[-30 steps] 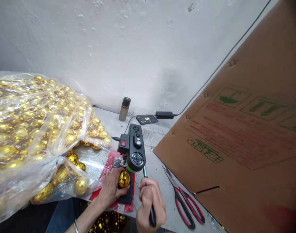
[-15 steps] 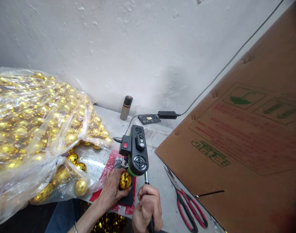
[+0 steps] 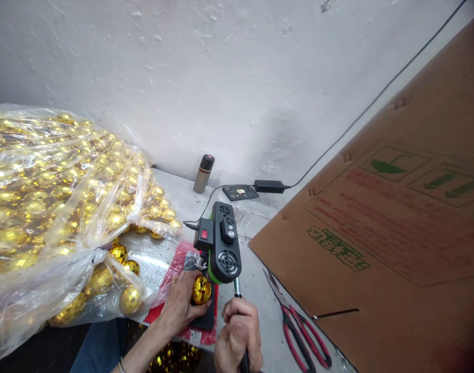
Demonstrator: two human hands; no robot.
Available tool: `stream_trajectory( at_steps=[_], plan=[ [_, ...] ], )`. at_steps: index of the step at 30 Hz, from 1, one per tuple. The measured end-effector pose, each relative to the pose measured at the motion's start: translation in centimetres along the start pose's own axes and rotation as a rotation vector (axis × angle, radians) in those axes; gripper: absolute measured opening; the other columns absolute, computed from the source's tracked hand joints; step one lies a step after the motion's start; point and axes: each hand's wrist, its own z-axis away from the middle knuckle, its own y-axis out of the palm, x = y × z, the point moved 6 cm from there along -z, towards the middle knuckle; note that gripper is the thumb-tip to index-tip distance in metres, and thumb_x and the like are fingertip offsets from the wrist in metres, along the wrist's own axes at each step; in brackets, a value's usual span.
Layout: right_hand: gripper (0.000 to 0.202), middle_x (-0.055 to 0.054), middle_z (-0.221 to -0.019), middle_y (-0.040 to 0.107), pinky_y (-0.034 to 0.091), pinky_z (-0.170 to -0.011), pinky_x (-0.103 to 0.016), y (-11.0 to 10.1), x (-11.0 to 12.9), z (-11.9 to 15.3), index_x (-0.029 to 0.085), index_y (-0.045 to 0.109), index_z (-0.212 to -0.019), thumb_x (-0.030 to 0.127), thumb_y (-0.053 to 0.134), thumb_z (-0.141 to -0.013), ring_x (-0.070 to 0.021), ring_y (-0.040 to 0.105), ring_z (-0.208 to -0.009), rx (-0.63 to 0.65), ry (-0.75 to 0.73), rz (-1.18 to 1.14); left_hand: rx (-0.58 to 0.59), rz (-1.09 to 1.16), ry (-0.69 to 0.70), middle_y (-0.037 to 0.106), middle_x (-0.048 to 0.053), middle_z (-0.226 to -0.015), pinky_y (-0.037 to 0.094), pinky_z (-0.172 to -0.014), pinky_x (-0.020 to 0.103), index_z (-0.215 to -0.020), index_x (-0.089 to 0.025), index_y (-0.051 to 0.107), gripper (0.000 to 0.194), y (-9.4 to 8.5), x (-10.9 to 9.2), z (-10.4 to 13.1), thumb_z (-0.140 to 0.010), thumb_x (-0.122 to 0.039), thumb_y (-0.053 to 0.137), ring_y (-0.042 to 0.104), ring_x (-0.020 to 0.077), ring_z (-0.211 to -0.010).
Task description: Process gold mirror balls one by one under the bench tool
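Observation:
My left hand point(image 3: 181, 300) is wrapped round a shiny gold faceted ball point(image 3: 201, 289), low in the middle of the view. Under the ball lies a dark pad point(image 3: 205, 321) on red plastic packaging point(image 3: 155, 313). My right hand point(image 3: 239, 331) is closed round the black handle of a metal-shafted tool point(image 3: 237, 287). Just above the ball stands a black and green device point(image 3: 225, 243) with round vents and a red switch, hiding the upper end of the tool's shaft.
A clear bag point(image 3: 38, 207) of gold balls fills the left. Red-handled scissors point(image 3: 299, 326) lie beside a large cardboard box point(image 3: 376, 233) on the right. A bottle point(image 3: 203, 174), a dark phone-like object point(image 3: 240, 192) and a black adapter point(image 3: 269, 186) sit near the wall.
The view has shifted slightly. The device's lower end and my right hand appear a little further right; both hands keep their holds.

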Motion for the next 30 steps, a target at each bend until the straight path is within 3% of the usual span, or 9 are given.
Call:
stream_trajectory(
  at_steps=[23, 26, 30],
  plan=[
    [0.035, 0.003, -0.078, 0.053, 0.043, -0.066, -0.029, -0.2, -0.9, 0.4, 0.022, 0.05, -0.074, 0.021, 0.045, -0.108, -0.0124, 0.049, -0.065, -0.012, 0.012, -0.073, 0.004, 0.0, -0.023, 0.078, 0.013, -0.118, 0.053, -0.099, 0.054, -0.124, -0.02, 0.069, 0.052, 0.1, -0.2, 0.0, -0.074, -0.022, 0.08, 0.071, 0.0379, -0.111],
    [0.036, 0.003, -0.076, 0.053, 0.043, -0.066, -0.029, -0.2, -1.0, 1.1, 0.022, 0.049, -0.073, 0.019, 0.043, -0.108, -0.012, 0.05, -0.062, -0.004, -0.062, -0.049, 0.002, 0.0, -0.036, 0.078, 0.013, -0.117, 0.052, -0.099, 0.054, -0.124, -0.021, 0.069, 0.052, 0.1, -0.3, -0.1, -0.074, -0.023, 0.08, 0.071, 0.0381, -0.111],
    [0.035, 0.003, -0.078, 0.057, 0.045, -0.067, -0.03, -0.1, -1.7, 2.8, 0.022, 0.048, -0.074, 0.018, 0.043, -0.108, -0.0129, 0.054, -0.064, 0.023, -0.051, 0.039, 0.027, -0.004, -0.056, 0.078, 0.013, -0.116, 0.051, -0.101, 0.055, -0.123, -0.02, 0.07, 0.051, 0.0, -0.5, -0.2, -0.074, -0.024, 0.082, 0.07, 0.0386, -0.111]
  ],
)
